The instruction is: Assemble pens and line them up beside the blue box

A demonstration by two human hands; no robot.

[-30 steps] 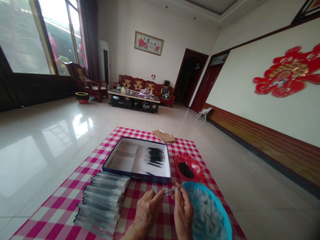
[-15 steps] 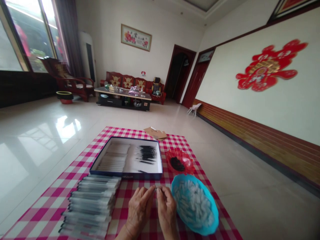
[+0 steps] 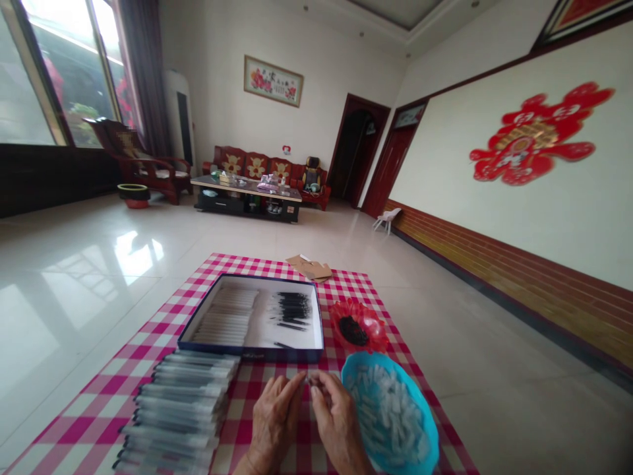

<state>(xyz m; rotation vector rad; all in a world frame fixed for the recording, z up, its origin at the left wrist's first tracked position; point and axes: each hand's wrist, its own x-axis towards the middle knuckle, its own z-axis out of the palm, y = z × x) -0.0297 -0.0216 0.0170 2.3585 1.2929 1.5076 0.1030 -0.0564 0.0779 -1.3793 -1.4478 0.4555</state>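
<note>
My left hand (image 3: pixel 275 412) is closed in a pinch above the checked tablecloth, its index fingertip meeting the right fingertips. My right hand (image 3: pixel 337 414) pinches too, thumb and index finger together around something small that is too tiny to name. To its right, almost against it, stands a blue bowl (image 3: pixel 431 429) of short translucent white pieces, probably pen caps. Behind that is a red flower-shaped bowl (image 3: pixel 376 328) with small dark pieces. On the left lies a row of clear pens (image 3: pixel 180 402) with dark ends.
A shallow blue-edged box (image 3: pixel 264 310) holds clear tubes (image 3: pixel 225 316) on its left and thin black sticks (image 3: pixel 293 309) on its right. Flat brown cardboard (image 3: pixel 312 268) lies at the table's far edge. A low coffee table (image 3: pixel 242 191) and sofa stand across the floor.
My right hand has turned slightly and shifted right, nearer the blue bowl. The left hand stays nearly in place. The whole view has tilted a little upward.
</note>
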